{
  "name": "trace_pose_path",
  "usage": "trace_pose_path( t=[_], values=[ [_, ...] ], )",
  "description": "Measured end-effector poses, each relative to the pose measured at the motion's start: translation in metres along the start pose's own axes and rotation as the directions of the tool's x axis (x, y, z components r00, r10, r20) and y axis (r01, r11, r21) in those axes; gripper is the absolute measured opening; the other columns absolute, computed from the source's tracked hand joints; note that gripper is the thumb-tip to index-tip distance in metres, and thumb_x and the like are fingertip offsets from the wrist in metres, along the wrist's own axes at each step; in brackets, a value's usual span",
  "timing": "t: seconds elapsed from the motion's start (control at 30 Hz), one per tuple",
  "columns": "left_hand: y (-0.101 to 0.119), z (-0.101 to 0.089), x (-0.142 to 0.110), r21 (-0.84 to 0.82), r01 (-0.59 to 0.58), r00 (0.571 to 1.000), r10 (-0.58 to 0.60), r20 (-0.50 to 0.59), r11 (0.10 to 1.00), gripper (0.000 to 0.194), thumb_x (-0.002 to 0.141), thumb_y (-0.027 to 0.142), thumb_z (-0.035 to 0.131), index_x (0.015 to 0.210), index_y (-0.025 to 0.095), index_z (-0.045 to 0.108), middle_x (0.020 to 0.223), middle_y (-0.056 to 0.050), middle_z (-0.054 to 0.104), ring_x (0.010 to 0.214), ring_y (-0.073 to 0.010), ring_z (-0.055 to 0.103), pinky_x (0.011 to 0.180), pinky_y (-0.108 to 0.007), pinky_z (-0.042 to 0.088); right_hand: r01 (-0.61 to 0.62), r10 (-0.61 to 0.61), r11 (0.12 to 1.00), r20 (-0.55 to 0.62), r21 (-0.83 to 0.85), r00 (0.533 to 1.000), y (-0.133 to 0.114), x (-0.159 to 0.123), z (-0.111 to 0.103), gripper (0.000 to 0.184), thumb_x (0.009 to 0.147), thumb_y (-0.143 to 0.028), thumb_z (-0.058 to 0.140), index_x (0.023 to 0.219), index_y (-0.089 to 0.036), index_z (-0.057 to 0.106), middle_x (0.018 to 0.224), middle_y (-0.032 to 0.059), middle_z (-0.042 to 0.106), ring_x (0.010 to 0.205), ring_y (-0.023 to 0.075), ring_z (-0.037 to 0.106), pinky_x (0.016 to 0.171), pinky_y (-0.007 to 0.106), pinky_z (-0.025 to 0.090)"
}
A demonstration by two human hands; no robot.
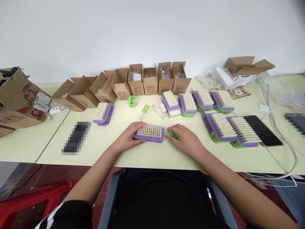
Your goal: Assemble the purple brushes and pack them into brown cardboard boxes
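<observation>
My left hand (131,136) grips the left end of a purple brush (156,139) with rows of short cream bristles facing up, low over the table. Just right of it, my right hand (187,140) closes on a small green and clear plastic piece (173,135), close to the brush's right end. Behind the brush lie a loose coiled spring (142,118), a flat green plastic part (145,108) and a clear cover with a white roller (162,108). A green and clear cap (132,101) stands farther back. My fingers partly hide the brush's left end.
Several open cardboard boxes (120,84) line the wall. More purple and green brushes (223,125) stand on the right, one brush (104,113) at left. A black phone (262,130), white cables (278,127) and a dark pixelated object (76,138) lie on the table (100,144).
</observation>
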State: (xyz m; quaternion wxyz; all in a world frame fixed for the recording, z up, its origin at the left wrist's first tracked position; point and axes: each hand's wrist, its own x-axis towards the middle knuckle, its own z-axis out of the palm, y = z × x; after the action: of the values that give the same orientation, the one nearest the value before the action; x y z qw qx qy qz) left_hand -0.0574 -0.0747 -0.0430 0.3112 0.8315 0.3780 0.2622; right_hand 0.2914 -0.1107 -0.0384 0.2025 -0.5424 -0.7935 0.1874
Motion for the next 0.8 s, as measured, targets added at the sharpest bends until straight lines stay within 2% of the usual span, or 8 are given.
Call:
trace_pose_path(
  t=[0.1,0.17,0.3,0.37,0.43,0.57,0.7,0.8],
  values=[
    [0.0,0.001,0.0,0.008,-0.007,1.0,0.007,-0.01,1.0,0.077,0.099,0.043,0.084,0.168,0.037,0.049,0.164,-0.013,0.056,0.155,-0.0346,0.053,0.133,-0.06,0.044,-0.104,0.105,0.993,-0.03,0.057,0.994,-0.01,-0.004,0.0,0.041,0.11,-0.053,0.057,0.144,-0.032,0.067,0.141,0.0104,0.072,0.134,0.0348,0.071,0.108,0.055,0.063],
    [0.0,0.002,0.0,0.01,-0.013,1.0,0.013,-0.015,1.0,0.078,0.099,0.043,0.083,0.168,0.037,0.049,0.164,-0.012,0.056,0.155,-0.0338,0.053,0.133,-0.059,0.045,-0.126,0.126,0.987,0.006,0.098,0.992,-0.01,-0.01,-0.006,0.053,0.11,-0.059,0.057,0.156,-0.033,0.059,0.154,0.0115,0.066,0.146,0.0356,0.064,0.118,0.057,0.059],
    [-0.001,0.002,-0.001,0.011,-0.008,1.0,0.009,-0.01,1.0,0.078,0.099,0.044,0.083,0.169,0.038,0.049,0.165,-0.012,0.056,0.155,-0.0344,0.053,0.133,-0.058,0.046,-0.009,-0.017,0.991,0.197,0.133,0.98,0.008,-0.026,-0.028,0.088,0.102,-0.061,0.072,0.178,-0.041,0.031,0.184,0.009,0.037,0.168,0.0385,0.042,0.131,0.059,0.048],
    [-0.002,0.003,-0.001,0.006,-0.007,1.0,0.007,-0.008,1.0,0.078,0.099,0.045,0.083,0.169,0.038,0.048,0.165,-0.012,0.055,0.156,-0.0348,0.053,0.133,-0.059,0.045,0.039,-0.072,0.992,0.281,0.12,0.957,0.02,-0.03,-0.037,0.099,0.101,-0.055,0.076,0.181,-0.046,0.018,0.19,0.0046,0.023,0.172,0.0394,0.034,0.133,0.061,0.046],
    [-0.002,0.003,-0.001,0.002,-0.005,1.0,0.005,-0.003,1.0,0.079,0.099,0.045,0.083,0.169,0.038,0.048,0.166,-0.012,0.055,0.156,-0.035,0.052,0.134,-0.06,0.044,0.069,-0.099,0.992,0.324,0.105,0.941,0.03,-0.028,-0.042,0.105,0.101,-0.049,0.077,0.182,-0.048,0.009,0.192,0.0015,0.018,0.173,0.0392,0.03,0.135,0.062,0.044],
    [-0.001,0.003,0.0,0.002,0.001,1.0,-0.001,0.001,1.0,0.079,0.099,0.045,0.083,0.169,0.038,0.048,0.166,-0.012,0.055,0.157,-0.0346,0.052,0.135,-0.06,0.043,0.133,-0.155,0.987,0.338,0.087,0.928,0.038,-0.009,-0.044,0.11,0.098,-0.044,0.08,0.183,-0.045,0.01,0.19,0.0018,0.022,0.173,0.0396,0.031,0.137,0.064,0.039],
    [-0.001,0.003,-0.001,0.0,0.019,1.0,-0.019,-0.007,1.0,0.078,0.098,0.045,0.084,0.168,0.038,0.049,0.166,-0.012,0.054,0.157,-0.0342,0.052,0.135,-0.059,0.044,0.189,-0.21,0.978,0.343,0.093,0.916,0.035,0.01,-0.041,0.097,0.096,-0.039,0.079,0.179,-0.043,0.03,0.178,0.004,0.05,0.163,0.0384,0.048,0.13,0.061,0.05],
    [-0.001,0.003,-0.002,0.004,0.034,0.999,-0.034,-0.006,0.999,0.078,0.098,0.044,0.084,0.168,0.038,0.049,0.167,-0.012,0.053,0.158,-0.0346,0.051,0.134,-0.06,0.044,0.182,-0.194,0.981,0.317,0.067,0.928,0.028,0.013,-0.038,0.09,0.096,-0.046,0.08,0.176,-0.041,0.039,0.169,0.0064,0.059,0.158,0.0386,0.054,0.126,0.061,0.053]
  ],
)
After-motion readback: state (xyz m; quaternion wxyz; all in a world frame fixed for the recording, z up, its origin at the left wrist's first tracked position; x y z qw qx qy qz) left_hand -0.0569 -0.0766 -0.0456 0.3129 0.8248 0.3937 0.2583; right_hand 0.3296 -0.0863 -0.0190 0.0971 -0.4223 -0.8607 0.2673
